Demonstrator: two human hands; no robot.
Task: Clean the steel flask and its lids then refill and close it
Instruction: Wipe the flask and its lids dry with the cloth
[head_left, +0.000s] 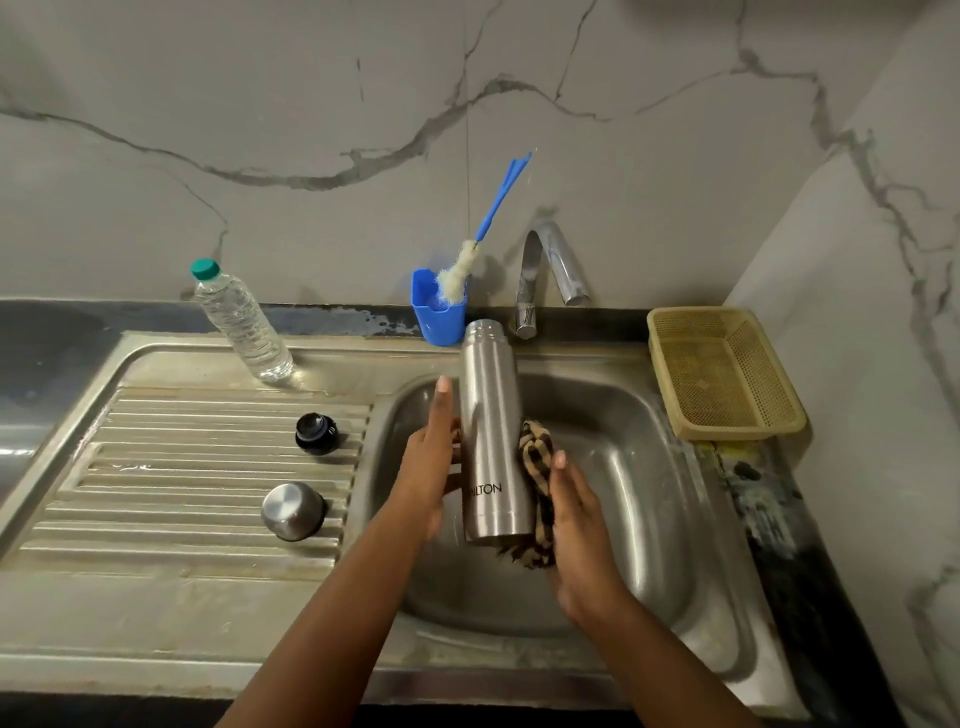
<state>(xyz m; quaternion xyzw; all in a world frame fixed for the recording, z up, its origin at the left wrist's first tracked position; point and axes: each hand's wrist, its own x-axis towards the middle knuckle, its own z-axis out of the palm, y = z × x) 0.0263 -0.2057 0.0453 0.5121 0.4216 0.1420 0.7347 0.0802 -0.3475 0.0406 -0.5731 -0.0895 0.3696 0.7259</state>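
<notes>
On the far left of the steel drainboard (171, 519) a clear plastic water bottle (241, 322) with a green cap stands upright. Nearer, on the ridges, a black inner lid (316, 433) lies beside the basin edge, and a steel outer cap (292, 510) sits closer still, dome up. Behind the sink, a blue holder (439, 312) on the tabletop carries a bottle brush (467, 265) with a blue handle leaning toward the wall.

Over the sink basin (649, 467) the left hand (428, 467) presses flat against the left side of the steel flask (491, 441), its fingers straight and pointing away. The flask is upright, slightly tilted, mouth open toward the tap (545, 270). The right hand (582, 525) holds a brown-and-black striped cloth (537, 488) against the flask's right side and base, fingers curved round the cloth.

To the far right, a yellow mesh basket (727, 371) rests on the dark tabletop (769, 499) by the marble wall.
</notes>
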